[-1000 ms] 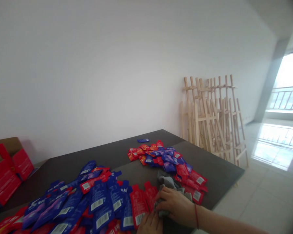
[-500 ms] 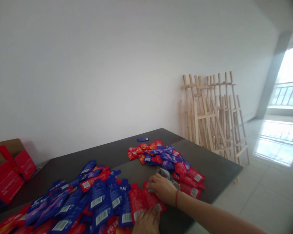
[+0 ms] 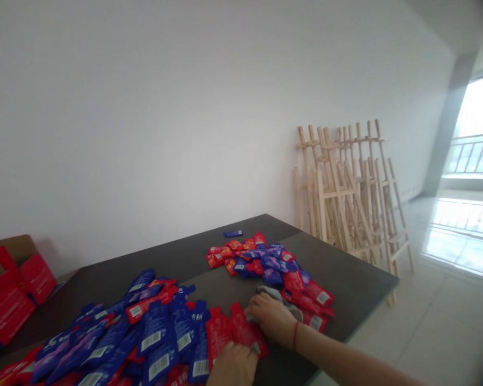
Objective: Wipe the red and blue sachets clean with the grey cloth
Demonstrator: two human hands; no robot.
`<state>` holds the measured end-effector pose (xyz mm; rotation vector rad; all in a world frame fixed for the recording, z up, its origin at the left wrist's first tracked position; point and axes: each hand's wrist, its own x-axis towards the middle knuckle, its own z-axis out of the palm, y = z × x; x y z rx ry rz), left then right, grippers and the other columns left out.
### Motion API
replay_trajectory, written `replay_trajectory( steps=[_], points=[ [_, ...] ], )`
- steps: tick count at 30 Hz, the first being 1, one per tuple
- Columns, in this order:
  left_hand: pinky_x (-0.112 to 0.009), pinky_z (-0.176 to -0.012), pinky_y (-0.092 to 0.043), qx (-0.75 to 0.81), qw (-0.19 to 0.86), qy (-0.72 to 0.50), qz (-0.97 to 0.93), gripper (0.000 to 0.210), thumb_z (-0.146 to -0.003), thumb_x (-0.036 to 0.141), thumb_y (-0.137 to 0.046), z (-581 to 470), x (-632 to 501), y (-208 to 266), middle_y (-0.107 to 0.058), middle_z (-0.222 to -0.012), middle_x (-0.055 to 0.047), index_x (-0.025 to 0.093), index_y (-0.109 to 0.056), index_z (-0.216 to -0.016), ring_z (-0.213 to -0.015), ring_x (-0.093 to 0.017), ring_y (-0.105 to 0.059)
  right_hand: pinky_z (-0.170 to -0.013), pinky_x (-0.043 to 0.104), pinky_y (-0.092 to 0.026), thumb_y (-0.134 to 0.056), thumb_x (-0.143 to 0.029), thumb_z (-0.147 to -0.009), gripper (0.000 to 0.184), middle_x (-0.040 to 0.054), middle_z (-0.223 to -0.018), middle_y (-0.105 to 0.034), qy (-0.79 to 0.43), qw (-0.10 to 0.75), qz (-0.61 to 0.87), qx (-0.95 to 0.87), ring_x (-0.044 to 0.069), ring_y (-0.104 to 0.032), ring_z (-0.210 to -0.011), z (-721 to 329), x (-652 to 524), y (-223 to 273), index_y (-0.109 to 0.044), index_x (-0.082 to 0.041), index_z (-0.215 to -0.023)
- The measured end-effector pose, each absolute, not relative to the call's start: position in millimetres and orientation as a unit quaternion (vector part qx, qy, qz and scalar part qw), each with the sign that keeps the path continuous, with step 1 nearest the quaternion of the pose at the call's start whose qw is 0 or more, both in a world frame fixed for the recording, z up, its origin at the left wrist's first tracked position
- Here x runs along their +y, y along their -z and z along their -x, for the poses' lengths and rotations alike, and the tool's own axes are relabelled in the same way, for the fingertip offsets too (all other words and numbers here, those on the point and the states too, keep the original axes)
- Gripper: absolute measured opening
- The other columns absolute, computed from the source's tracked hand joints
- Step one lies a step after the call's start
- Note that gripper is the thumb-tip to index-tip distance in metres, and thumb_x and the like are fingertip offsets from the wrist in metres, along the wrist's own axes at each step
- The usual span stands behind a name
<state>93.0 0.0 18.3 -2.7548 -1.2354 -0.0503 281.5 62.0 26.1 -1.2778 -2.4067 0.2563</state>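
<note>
Grasps bunched grey cloth with the right hand between five and six o'clock, against the red pouch at six, and lays the left hand, cannot tell if gripping, at its near end.

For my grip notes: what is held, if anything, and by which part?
The right hand holds the cloth by its near side, under the fingers. The left hand covers a red pouch's lower end; gripping cannot be told.

wooden easels stand by a white wall, window bright.
</note>
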Motion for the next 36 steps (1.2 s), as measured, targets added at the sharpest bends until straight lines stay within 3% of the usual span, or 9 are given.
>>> replay_trajectory(
  steps=[5,8,10,15,18,24,28,32,36],
  points=[
    [-0.038,-0.090,-0.053,-0.328,0.026,-0.089,0.940,0.029,-0.080,0.007,-0.061,-107,25,-89,-0.073,-0.113,-0.007,0.020,-0.068,-0.105,-0.104,-0.026,-0.069,-0.099,0.035,-0.046,-0.054,-0.006,-0.090,0.037,0.0101,-0.119,-0.069,-0.094,0.260,0.506,-0.817,0.025,-0.060,-0.114,-277,93,-25,-0.070,-0.017,-0.122],
    [-0.039,-0.093,-0.051,-0.221,0.081,-0.122,0.964,0.043,-0.077,0.016,-0.073,-111,41,-93,-0.070,-0.119,-0.008,0.020,-0.063,-0.119,-0.109,-0.025,-0.065,-0.101,0.033,-0.045,-0.055,-0.004,-0.089,0.041,0.0092,-0.124,-0.067,-0.089,0.287,0.512,-0.805,0.024,-0.058,-0.117,-277,89,-20,-0.068,-0.018,-0.125],
    [-0.036,-0.091,-0.051,-0.158,0.128,-0.115,0.972,0.044,-0.076,0.021,-0.078,-114,51,-91,-0.070,-0.115,-0.007,0.020,-0.063,-0.117,-0.106,-0.024,-0.064,-0.100,0.032,-0.045,-0.055,-0.005,-0.090,0.039,0.0087,-0.124,-0.067,-0.086,0.301,0.509,-0.802,0.023,-0.058,-0.116,-277,85,-18,-0.068,-0.020,-0.124],
    [-0.036,-0.093,-0.049,-0.103,0.176,-0.081,0.976,0.004,-0.088,0.021,-0.071,-120,65,-108,-0.071,-0.095,-0.002,0.022,-0.067,-0.088,-0.101,-0.022,-0.062,-0.096,0.034,-0.047,-0.059,-0.013,-0.094,0.023,0.0080,-0.116,-0.069,-0.085,0.318,0.491,-0.807,0.024,-0.061,-0.106,-277,83,-17,-0.071,-0.020,-0.112],
    [-0.033,-0.085,-0.051,-0.141,0.187,-0.026,0.972,0.007,-0.098,0.019,-0.061,-117,62,-119,-0.071,-0.101,-0.002,0.021,-0.066,-0.094,-0.099,-0.020,-0.063,-0.094,0.034,-0.048,-0.058,-0.011,-0.093,0.018,0.0082,-0.111,-0.069,-0.090,0.327,0.484,-0.807,0.024,-0.061,-0.101,-276,86,-17,-0.071,-0.019,-0.104],
    [-0.030,-0.075,-0.057,-0.310,0.160,0.047,0.936,0.020,-0.093,0.005,-0.061,-100,34,-73,-0.072,-0.104,-0.002,0.020,-0.068,-0.103,-0.099,-0.021,-0.066,-0.098,0.034,-0.045,-0.057,-0.004,-0.087,0.037,0.0082,-0.120,-0.068,-0.098,0.346,0.478,-0.801,0.024,-0.059,-0.112,-277,85,-15,-0.068,-0.019,-0.120],
    [-0.032,-0.097,-0.056,-0.376,0.054,0.103,0.919,0.045,-0.089,-0.001,-0.057,-89,26,-35,-0.068,-0.132,-0.003,0.027,-0.069,-0.122,-0.124,-0.021,-0.061,-0.100,0.033,-0.044,-0.056,-0.003,-0.085,0.041,0.0074,-0.121,-0.068,-0.100,0.350,0.478,-0.799,0.023,-0.059,-0.115,-278,83,-16,-0.069,-0.019,-0.120],
    [-0.038,-0.105,-0.052,-0.300,-0.005,0.110,0.948,0.038,-0.093,0.012,-0.061,-86,35,-13,-0.062,-0.143,-0.002,0.035,-0.071,-0.122,-0.137,-0.024,-0.052,-0.101,0.033,-0.045,-0.055,-0.002,-0.084,0.041,0.0076,-0.121,-0.069,-0.102,0.351,0.478,-0.799,0.023,-0.059,-0.115,-277,83,-16,-0.070,-0.019,-0.119],
    [-0.049,-0.102,-0.054,-0.267,0.063,0.101,0.956,0.043,-0.086,0.024,-0.073,-85,43,8,-0.058,-0.148,-0.003,0.042,-0.068,-0.125,-0.136,-0.030,-0.053,-0.101,0.033,-0.045,-0.054,-0.002,-0.084,0.042,0.0077,-0.120,-0.069,-0.101,0.350,0.477,-0.800,0.023,-0.060,-0.114,-277,83,-16,-0.071,-0.019,-0.118]
  ],
)
